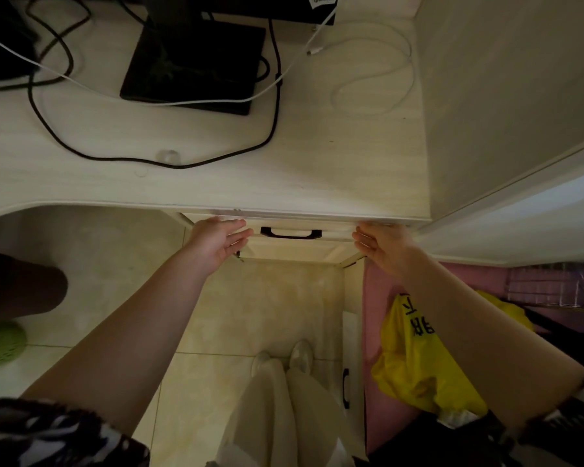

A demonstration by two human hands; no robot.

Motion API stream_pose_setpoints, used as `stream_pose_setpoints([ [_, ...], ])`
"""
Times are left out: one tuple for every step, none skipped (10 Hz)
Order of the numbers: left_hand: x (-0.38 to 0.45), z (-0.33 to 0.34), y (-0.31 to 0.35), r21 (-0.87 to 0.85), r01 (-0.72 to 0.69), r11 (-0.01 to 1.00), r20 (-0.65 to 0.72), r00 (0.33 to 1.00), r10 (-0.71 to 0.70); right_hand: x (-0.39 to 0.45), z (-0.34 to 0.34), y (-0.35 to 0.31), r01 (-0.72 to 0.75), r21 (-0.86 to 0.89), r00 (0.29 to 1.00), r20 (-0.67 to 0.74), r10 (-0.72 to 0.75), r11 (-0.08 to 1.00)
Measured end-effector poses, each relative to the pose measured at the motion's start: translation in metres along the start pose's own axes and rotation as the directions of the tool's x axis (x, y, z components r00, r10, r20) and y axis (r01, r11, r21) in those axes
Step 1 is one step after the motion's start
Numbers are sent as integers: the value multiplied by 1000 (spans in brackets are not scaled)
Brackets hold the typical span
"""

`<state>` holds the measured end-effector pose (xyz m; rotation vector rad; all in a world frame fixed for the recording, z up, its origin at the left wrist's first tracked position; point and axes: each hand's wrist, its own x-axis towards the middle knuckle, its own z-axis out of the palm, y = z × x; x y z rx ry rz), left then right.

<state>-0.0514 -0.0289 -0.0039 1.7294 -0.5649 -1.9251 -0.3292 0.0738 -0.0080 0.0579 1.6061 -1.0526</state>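
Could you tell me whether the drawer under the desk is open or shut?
Shut or very nearly: no interior shows beneath the desk, and the left hand and right hand lie flat against the drawer front.

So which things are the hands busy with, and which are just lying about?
In use: pale wooden drawer with a dark curved handle; left hand and right hand, fingers straight, at its front.
Lying about: flat black monitor base, looping black cable, thin white cable, crumpled yellow plastic bag.
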Motion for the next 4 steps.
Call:
stream_pose_setpoints([
  [-5, -2, -4, 113, 0, 994, -15, 1000, 2, -4, 0, 2, 5, -75, 1000, -12, -6, 997],
  [-21, -3, -12, 279, -35, 960, 15, 999, 33, -13, -1, 7, 5, -195, 999, -30, -11, 981],
  [-42, -5, -21, 387, -66, 920, 6, 998, 69, -25, -7, 21, 54, -372, 997, -37, -73, 927],
  [-67, -8, -42, 517, -116, 848, 28, 993, 118, -48, -10, 43, 102, -640, 982, -57, -179, 761],
])
